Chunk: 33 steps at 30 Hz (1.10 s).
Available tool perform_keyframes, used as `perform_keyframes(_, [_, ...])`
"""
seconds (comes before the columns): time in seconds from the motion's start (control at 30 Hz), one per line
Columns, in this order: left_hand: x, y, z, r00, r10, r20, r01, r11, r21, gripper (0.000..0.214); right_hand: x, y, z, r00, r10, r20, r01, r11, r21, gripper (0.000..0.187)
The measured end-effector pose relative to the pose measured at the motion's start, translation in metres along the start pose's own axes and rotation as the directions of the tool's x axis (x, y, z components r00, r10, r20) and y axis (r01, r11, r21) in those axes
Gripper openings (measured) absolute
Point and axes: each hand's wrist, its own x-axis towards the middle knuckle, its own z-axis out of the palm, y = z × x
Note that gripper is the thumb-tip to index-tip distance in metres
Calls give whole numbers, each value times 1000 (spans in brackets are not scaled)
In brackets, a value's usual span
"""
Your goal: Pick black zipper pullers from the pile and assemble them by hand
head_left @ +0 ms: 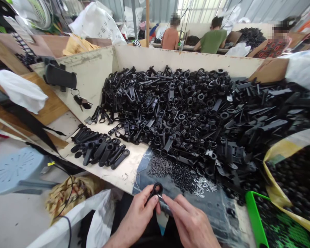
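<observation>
Pinching a black plastic loop [155,191] over the desk [124,172] edge, left hand [138,215] grips while right hand [189,220] feeds a tiny pin [160,196] that could slip and drop.

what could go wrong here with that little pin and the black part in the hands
1. The small metal pin, pinched by the right hand, could slip and get lost among the loose pins on the table.
2. The black ring-ended part is held only by the left hand fingertips; pushing hard could twist it free.
3. The big pile of black parts sits close and may slide into the working spot.
</observation>
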Motion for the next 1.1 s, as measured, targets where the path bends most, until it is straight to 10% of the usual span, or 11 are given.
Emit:
perform_keyframes(0.5, [-1,-3,0,1000,-15,25,14,1000,16,47,2,0,1,993,97,61,-107,973,202,44])
perform_keyframes(0.9, [1,5,4,1000,18,-11,-16,993,118,33,1,-4,6,972,116,206,-66,970,-233,62])
perform_keyframes(1.1, [1,3,5,999,28,-40,-22,988,151,30,11,-14,-1,942,209,262,-180,975,-132,48])
